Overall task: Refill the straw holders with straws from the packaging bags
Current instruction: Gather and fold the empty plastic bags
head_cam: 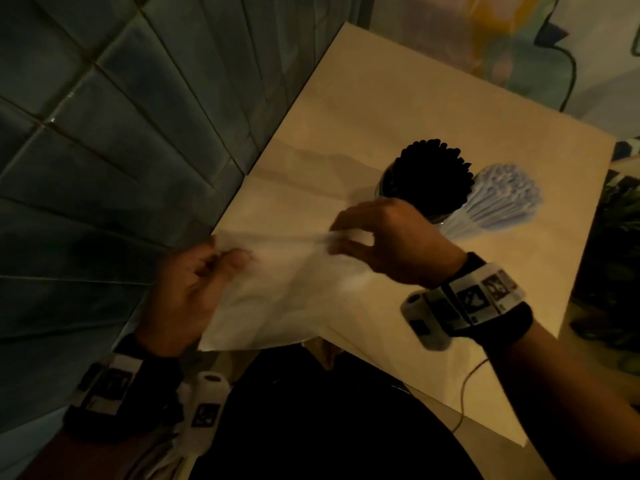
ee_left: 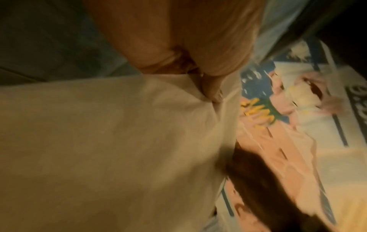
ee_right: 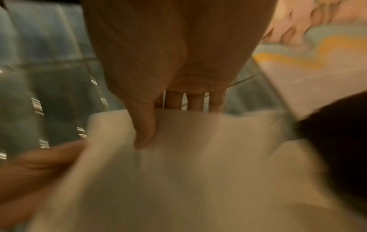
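While both hands (head_cam: 194,289) pinch bag (head_cam: 277,292) — contents unclear.

The packaging bag (head_cam: 277,292) pinched between the left hand (head_cam: 187,292) and the right hand (head_cam: 391,237) looked like thin, filmy translucent plastic with a soft matt sheen, creased where the fingers gathered it. The table (head_cam: 363,109) beneath had a smooth, matt pale top like laminate or paper, and the wall tiles (head_cam: 104,133) beside it were glazed and glossy with rough grout lines. The black straws (head_cam: 436,178) looked matt, the white straws (head_cam: 502,199) smooth pale plastic, and the wrist bands (head_cam: 485,299) dark cloth
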Motion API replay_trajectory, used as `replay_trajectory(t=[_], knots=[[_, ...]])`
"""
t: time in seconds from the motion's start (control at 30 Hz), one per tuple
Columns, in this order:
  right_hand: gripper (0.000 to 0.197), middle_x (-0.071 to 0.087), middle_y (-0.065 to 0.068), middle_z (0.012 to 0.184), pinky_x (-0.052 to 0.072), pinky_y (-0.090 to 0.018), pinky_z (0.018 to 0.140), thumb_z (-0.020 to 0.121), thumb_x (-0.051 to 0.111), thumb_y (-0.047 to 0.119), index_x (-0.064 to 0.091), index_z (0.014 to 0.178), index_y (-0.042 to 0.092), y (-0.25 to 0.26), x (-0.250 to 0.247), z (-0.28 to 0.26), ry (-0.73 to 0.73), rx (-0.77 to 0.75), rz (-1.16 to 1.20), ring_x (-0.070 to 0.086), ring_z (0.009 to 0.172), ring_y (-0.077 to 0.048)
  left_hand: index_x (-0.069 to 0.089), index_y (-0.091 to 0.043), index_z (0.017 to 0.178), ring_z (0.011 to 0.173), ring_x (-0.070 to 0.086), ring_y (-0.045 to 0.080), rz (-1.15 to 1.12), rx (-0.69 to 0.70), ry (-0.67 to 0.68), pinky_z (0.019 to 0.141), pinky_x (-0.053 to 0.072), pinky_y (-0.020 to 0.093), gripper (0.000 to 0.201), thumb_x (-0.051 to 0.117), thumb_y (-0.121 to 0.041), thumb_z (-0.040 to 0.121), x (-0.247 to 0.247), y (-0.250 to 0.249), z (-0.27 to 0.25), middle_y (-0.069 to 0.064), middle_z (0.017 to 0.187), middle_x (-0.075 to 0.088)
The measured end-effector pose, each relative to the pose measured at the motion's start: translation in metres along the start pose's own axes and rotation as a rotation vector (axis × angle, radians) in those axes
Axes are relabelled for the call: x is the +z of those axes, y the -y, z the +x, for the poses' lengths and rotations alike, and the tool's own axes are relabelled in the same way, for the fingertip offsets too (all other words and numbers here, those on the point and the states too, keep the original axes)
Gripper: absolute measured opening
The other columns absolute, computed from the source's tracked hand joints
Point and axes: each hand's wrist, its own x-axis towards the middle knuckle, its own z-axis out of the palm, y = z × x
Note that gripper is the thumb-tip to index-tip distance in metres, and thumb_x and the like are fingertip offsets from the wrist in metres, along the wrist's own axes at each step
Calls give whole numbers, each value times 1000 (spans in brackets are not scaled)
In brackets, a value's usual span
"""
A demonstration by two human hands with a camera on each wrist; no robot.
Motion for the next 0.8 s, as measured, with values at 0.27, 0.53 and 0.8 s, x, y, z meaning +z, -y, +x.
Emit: replay_trajectory(t=[0.27,0.53,0.8], knots=[[13,72,0,82,54,-33,71,95,66,19,74,94,9,0,-10,-12,-123,147,248,67,75,-8,47,-20,140,135,46,13,357,246,-136,109,41,34,72,80,-35,78,-21,-17,2,-7,145,49],[8,72,-3,89,55,-29,73,90,72,12,73,93,5,27,-6,8,-295,-4,296,68,79,-12,62,-25,92,63,62,15,550,327,199,56,52,39,30,49,-52,93,20,-45,29,-3,71,65],[50,68,0,118,54,-39,89,83,77,32,62,125,10,5,16,-21,-156,232,420,65,106,-14,54,-21,73,56,51,5,424,285,39,47,34,14,31,57,-46,92,6,-38,29,-2,71,54]])
